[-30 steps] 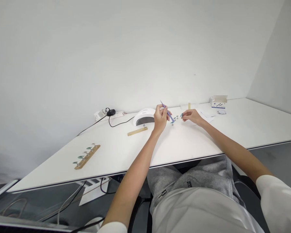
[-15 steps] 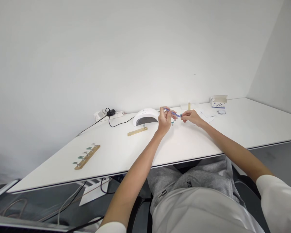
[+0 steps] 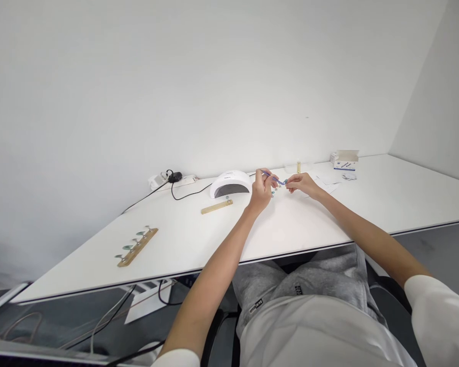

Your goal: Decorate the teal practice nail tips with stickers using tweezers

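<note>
My left hand (image 3: 261, 189) is closed around slim blue-purple tweezers (image 3: 273, 177), whose tip points right. My right hand (image 3: 303, 184) pinches a small nail tip (image 3: 285, 181) with bluish-green colour, and the tweezers' tip meets it or is very close; I cannot tell if they touch. On the table just below my left fingers stand a few small nail stands (image 3: 273, 194), partly hidden by that hand. Left of my left hand lies a wooden strip (image 3: 216, 207) with one stand on its right end.
Behind the strip sits a white arched nail lamp (image 3: 230, 178). At the left, a wooden holder (image 3: 139, 247) carries several green nail tips. A black adapter (image 3: 175, 177) with cables, a yellowish vial (image 3: 299, 167), papers (image 3: 327, 183) and an opened small box (image 3: 345, 160) line the back.
My left hand has moved right, bringing the tweezers from over the standing nail stands to the nail tip in my right hand. The right hand has stayed nearly still.
</note>
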Action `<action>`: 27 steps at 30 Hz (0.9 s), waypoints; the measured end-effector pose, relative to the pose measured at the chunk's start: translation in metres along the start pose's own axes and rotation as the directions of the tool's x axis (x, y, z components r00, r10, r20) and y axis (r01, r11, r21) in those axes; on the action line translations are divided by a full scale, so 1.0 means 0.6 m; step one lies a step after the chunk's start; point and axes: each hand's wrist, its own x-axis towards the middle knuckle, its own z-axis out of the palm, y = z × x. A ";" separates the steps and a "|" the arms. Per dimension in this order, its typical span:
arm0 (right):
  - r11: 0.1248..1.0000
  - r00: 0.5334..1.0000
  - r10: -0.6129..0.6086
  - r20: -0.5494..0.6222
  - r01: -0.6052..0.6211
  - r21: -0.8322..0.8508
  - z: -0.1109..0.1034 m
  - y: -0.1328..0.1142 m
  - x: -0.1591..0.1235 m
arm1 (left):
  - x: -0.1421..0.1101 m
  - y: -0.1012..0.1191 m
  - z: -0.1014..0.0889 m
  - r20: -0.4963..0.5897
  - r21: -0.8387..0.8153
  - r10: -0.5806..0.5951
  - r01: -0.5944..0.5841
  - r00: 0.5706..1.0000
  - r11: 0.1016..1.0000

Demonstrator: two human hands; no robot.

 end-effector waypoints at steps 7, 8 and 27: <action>1.000 1.000 0.003 -0.025 -0.004 -0.021 -0.003 0.004 0.002 | 0.001 0.000 -0.006 0.007 0.092 0.019 -0.020 1.000 0.996; 1.000 1.000 0.004 -0.031 -0.005 -0.027 -0.003 0.005 0.002 | 0.001 0.000 -0.007 0.005 0.099 0.018 -0.019 1.000 0.995; 0.999 1.000 0.008 0.030 -0.007 -0.032 -0.004 -0.004 -0.002 | 0.000 0.001 -0.003 -0.006 0.008 0.015 -0.015 1.000 1.000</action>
